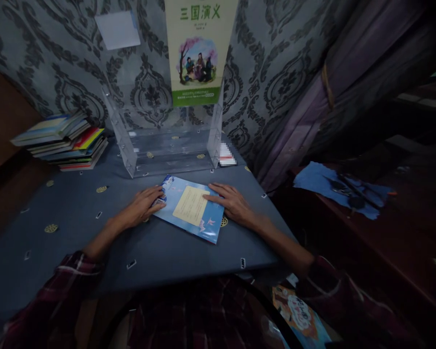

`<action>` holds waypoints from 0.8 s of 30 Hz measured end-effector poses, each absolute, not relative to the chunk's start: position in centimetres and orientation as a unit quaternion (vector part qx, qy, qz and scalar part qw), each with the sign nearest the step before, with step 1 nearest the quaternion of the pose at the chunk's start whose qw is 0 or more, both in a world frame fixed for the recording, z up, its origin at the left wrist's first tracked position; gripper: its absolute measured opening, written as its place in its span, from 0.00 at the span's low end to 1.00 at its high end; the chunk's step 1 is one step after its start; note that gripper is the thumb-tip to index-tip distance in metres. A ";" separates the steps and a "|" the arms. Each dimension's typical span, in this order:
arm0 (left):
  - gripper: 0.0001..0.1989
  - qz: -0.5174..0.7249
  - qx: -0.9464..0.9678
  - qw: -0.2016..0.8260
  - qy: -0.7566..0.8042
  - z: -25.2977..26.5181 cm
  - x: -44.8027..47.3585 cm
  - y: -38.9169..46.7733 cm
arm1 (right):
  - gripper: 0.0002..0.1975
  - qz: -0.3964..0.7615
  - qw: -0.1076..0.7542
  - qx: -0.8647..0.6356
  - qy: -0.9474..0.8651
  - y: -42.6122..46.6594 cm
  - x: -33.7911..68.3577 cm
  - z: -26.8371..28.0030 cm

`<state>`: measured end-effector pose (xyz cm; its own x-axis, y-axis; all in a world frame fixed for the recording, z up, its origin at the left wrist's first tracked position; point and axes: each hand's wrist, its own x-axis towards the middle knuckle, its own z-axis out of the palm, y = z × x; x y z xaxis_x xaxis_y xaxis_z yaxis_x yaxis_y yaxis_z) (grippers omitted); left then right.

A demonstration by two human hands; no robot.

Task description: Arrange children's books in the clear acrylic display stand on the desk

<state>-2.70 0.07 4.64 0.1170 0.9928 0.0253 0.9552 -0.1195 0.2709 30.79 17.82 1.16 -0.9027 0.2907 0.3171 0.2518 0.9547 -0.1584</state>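
A thin blue book (167,215) with a cream text panel lies slanted on the table, between my two hands. At its left edge rests my left hand (145,206), open, fingers stretched out and fingertips touching the cover. My right hand (234,203) lies open across the book's right edge, with its fingers apart and fingertips reaching the cream panel. Behind the book stands a clear plastic rack (125,145). Upright at the rack's right side is a cream and green book (196,87) with a picture of several figures under a pink tree.
A stack of books (69,140) sits at the table's (76,213) back left. A white card (118,30) shows at the upper left, before the patterned wall. To the right, a blue cloth (321,182) lies on a dark red surface. An orange and blue book (300,312) is below the table edge.
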 end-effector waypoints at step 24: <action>0.24 0.200 0.714 -0.024 0.670 0.8 -1.9 5.9 | 0.27 0.173 0.069 -0.155 -0.970 15.6 18.0 4.3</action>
